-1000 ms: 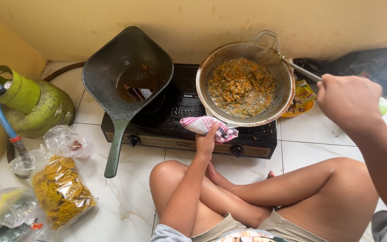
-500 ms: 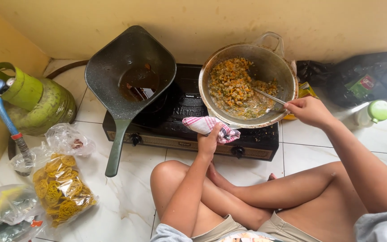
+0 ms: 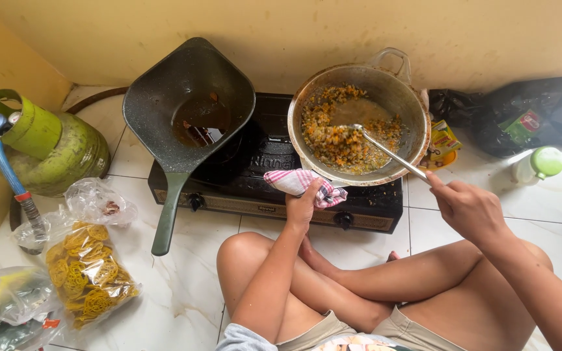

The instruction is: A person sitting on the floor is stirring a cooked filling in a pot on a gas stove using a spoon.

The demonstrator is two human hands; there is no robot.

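Moved back toward body: right hand (image 3: 466, 208), gripping one ladle (image 3: 385, 151) in one wok (image 3: 359, 123) on stove (image 3: 268, 195). Left hand (image 3: 304, 205) pinching one checked cloth (image 3: 304, 184) against wok rim. Two pans total.

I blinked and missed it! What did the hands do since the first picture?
The right hand came down from beside the wok, and the metal spoon it holds pushed into the food. The left hand kept gripping the pink checked cloth at the rim. The dark pan stayed put.
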